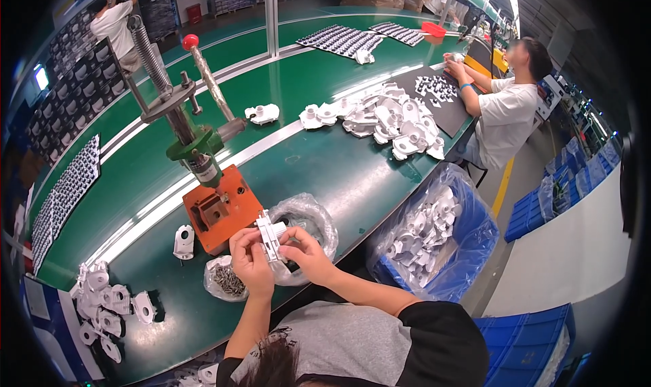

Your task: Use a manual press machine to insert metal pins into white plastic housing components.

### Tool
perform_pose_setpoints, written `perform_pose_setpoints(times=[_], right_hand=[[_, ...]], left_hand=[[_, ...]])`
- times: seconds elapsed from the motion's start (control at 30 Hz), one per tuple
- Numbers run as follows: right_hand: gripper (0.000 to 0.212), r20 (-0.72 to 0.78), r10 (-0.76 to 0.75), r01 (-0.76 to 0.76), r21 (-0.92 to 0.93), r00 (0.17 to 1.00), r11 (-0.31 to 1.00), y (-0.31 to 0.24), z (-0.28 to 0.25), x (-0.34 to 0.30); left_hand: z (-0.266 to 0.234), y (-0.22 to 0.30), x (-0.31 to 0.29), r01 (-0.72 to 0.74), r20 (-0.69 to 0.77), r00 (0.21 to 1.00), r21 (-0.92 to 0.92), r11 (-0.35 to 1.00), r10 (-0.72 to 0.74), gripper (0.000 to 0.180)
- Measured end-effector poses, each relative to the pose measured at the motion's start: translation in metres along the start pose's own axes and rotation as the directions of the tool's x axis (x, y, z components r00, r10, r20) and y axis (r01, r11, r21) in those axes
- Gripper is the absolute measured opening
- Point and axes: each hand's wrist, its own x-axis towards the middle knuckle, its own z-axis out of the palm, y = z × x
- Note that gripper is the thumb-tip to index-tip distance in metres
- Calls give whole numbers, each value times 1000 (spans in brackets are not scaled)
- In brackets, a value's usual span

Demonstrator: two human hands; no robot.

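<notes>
Both hands hold one white plastic housing (269,232) above the bench's near edge. My left hand (251,259) grips its left side, fingers curled. My right hand (304,254) pinches the right side near the bottom. Just beyond the hands stands a lever press with an orange base (215,202), a green head (196,153) and a red-knobbed lever (211,82). A clear bag (325,227) with dark contents sits behind my right hand, partly hidden. Beside my left wrist lies a bag of small metal pins or screws (227,280). Another white housing (184,242) rests left of the press.
White housings form a large pile (397,122) at the far right and a smaller one (102,305) at the left. A plastic-lined blue bin (468,234) full of white parts stands right of the bench (319,163). A co-worker (512,102) sits beyond, handling small parts.
</notes>
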Motion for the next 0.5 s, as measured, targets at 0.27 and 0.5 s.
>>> perform_pose_setpoints(times=[0.27,0.5], right_hand=[[9,-127,38,-15,183,991,983,20,-10,7],[11,-149,77,-34,271,986,962,5,-17,9]], left_hand=[[4,9,-7,-79,205,978,166,983,44,16],[2,2,-11,-342,500,855,343,875,138,55]])
